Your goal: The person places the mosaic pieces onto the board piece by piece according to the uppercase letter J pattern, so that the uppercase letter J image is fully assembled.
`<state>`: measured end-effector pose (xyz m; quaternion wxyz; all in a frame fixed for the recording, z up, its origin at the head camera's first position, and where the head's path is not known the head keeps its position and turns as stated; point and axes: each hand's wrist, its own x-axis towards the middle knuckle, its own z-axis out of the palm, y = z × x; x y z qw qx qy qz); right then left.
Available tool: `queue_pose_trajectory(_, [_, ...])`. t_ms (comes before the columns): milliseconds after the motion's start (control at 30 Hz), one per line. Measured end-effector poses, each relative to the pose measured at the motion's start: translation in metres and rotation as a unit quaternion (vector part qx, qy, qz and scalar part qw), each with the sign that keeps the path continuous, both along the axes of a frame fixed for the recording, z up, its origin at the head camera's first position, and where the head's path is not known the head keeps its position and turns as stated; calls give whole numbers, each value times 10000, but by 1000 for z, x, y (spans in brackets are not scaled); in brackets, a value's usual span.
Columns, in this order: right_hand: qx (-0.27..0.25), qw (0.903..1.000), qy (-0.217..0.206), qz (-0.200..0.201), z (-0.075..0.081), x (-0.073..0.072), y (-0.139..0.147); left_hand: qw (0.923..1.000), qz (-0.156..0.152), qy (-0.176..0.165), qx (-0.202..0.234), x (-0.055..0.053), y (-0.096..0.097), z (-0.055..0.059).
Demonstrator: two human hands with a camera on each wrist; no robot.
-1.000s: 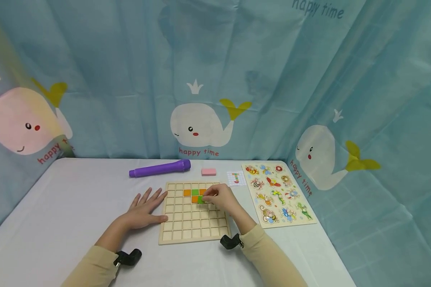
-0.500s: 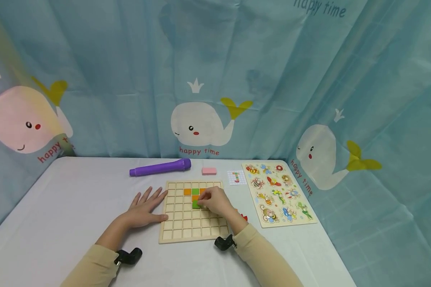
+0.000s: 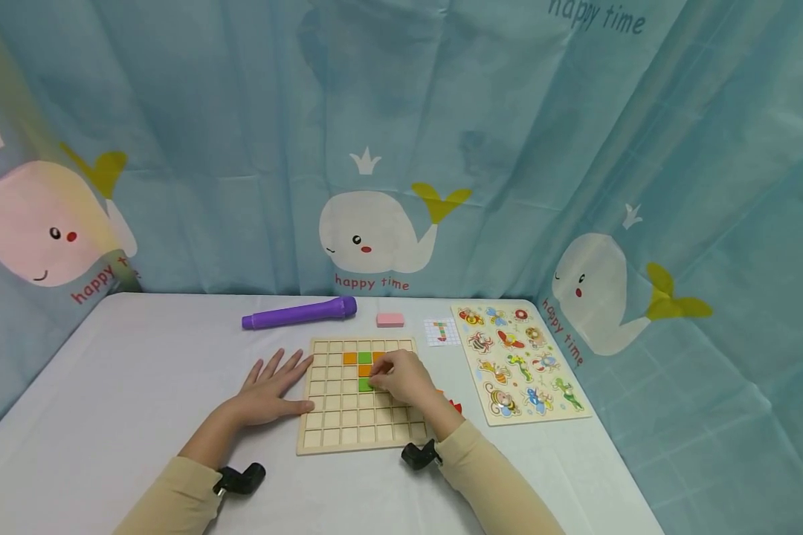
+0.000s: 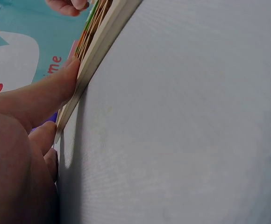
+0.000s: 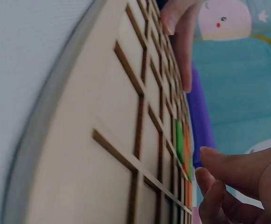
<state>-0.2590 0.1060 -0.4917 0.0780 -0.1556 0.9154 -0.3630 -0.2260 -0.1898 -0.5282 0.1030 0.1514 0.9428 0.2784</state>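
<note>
A wooden grid board (image 3: pixel 337 422) lies mid-table. Three tiles, orange, green and orange, form a row on it. Below the middle one sits an orange tile (image 3: pixel 364 371), then a green tile (image 3: pixel 364 385) in the cell beneath. My right hand (image 3: pixel 407 379) is over the board, fingers curled, thumb and fingertips right at that green tile's right edge. In the right wrist view the green tile (image 5: pixel 179 142) sits in the grid, with a gap to my fingers (image 5: pixel 212 196). My left hand (image 3: pixel 268 394) lies with fingers spread, thumb and index finger touching the board's left edge.
Behind the board are a purple toy microphone (image 3: pixel 299 313), a pink block (image 3: pixel 390 320) and a small pattern card (image 3: pixel 442 332). An insect picture puzzle (image 3: pixel 542 379) lies at right. Red pieces (image 3: pixel 456 406) show beside the right forearm. A whale curtain (image 3: pixel 261 223) hangs behind the table.
My right hand has moved slightly down and left with the green tile, from beside the orange tile to the cell below it, where the tile now sits. My left hand stays put.
</note>
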Motion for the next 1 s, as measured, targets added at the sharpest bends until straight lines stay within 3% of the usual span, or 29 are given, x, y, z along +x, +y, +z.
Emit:
queue_pose_trajectory(400, [-250,9992,227,-198,25,9,33,10000,-21,35,-38,-2,1,-3])
queue_pose_trajectory(633, [-270,9986,270,-371,21,12,59,10000,-36,39,-69,-2,0,-4])
queue_pose_trajectory(1000, [-114,9971,-4,-748,7,22,86,9998,-9,179,-23,3,0,2])
